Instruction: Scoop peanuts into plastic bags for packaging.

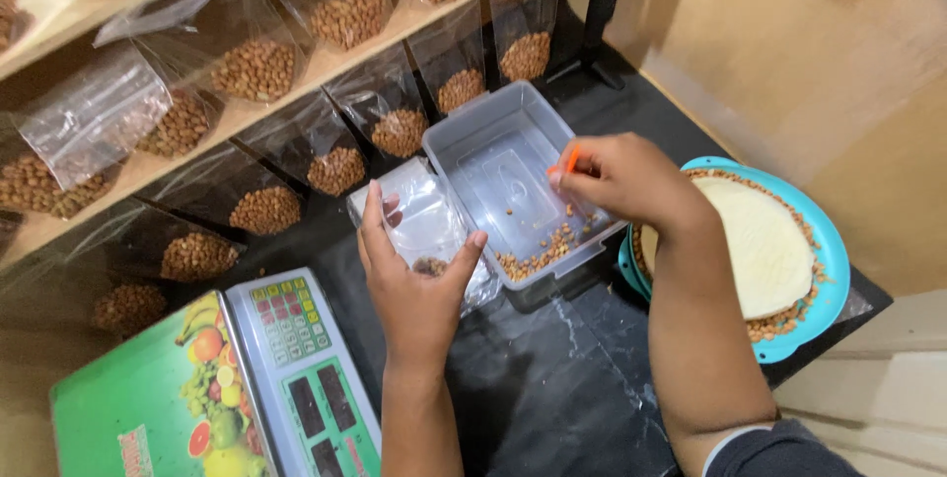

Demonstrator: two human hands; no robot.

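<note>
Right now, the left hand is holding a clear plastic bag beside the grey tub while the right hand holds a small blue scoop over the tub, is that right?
Not quite: the scoop is orange, not blue. The head view shows the right hand holding it over the grey tub, which has a few peanuts at its near end. The rest stands: the left hand holds a clear plastic bag beside the tub.

L hand [414, 275] grips clear bag [426, 220]; R hand [621, 179] holds orange scoop [568, 159] over grey tub [493, 132] w/ peanuts [538, 255].

Soft, even indoor light, mild glare on plastic bags [94, 112], slightly blurred wide-angle edges.
</note>
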